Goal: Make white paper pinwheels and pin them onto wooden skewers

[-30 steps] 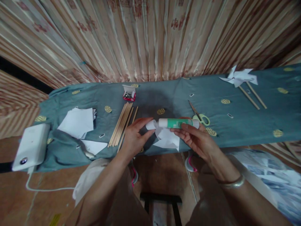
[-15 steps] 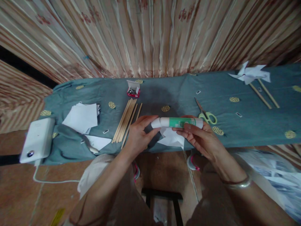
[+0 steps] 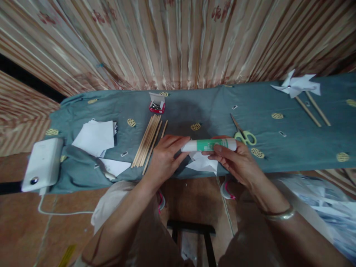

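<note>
I have both hands on one item: a white cylindrical plastic tube with a green label (image 3: 206,145), held level above the near part of the grey-green tablecloth (image 3: 211,107). The left hand (image 3: 163,156) pinches its white end between thumb and fingers; the right hand (image 3: 237,158) is closed around the opposite end, thumb on the label. I judge the tube capped, although the left fingers partly hide that end. Both forearms angle inward, palms facing each other. Below the tube lies folded white paper with pointed corners (image 3: 202,163), partly hidden, no rod visible on it. Farther out: pale wooden rods (image 3: 144,144), green-handled scissors (image 3: 245,139), an open red-and-white box (image 3: 157,99) of small metal pieces. At far right, I judge the white paper pinwheels (image 3: 304,84) complete; the loose rods and the stacked white sheets (image 3: 96,139) appear unused.
</note>
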The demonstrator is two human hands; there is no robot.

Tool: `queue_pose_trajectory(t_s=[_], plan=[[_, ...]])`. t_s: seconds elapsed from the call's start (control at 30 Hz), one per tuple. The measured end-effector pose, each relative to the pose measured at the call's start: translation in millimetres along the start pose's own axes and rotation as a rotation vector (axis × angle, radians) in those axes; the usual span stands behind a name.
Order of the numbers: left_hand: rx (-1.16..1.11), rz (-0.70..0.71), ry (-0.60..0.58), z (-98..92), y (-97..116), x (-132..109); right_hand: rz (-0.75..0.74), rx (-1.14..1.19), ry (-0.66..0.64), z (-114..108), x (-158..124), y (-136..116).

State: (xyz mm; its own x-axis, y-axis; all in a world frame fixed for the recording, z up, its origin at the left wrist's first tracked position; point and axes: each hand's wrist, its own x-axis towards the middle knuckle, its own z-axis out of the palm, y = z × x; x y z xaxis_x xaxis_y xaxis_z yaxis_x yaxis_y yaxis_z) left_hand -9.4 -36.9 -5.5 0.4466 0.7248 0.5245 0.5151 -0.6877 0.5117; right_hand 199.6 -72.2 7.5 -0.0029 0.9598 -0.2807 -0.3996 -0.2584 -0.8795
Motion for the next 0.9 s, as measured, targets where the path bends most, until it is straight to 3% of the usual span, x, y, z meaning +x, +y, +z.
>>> queue_pose_trajectory(t_s=[0.43,0.6,0.73,0.9], plan=[[-0.116,-0.06,-0.054,2.1,8,0,0.058,-0.035,-0.06,9,3,5],[-0.127,-0.24,-0.05,6.7,-3,-1,-0.019,-0.134,-0.003,-3,4,-6],[0.035,-0.388,-0.021,7.4,-21,0,-0.2,-0.403,0.108,-29,-2,-10],[0.262,-0.34,-0.138,3.6,-32,2,-0.347,-0.919,-0.017,-46,-22,4]])
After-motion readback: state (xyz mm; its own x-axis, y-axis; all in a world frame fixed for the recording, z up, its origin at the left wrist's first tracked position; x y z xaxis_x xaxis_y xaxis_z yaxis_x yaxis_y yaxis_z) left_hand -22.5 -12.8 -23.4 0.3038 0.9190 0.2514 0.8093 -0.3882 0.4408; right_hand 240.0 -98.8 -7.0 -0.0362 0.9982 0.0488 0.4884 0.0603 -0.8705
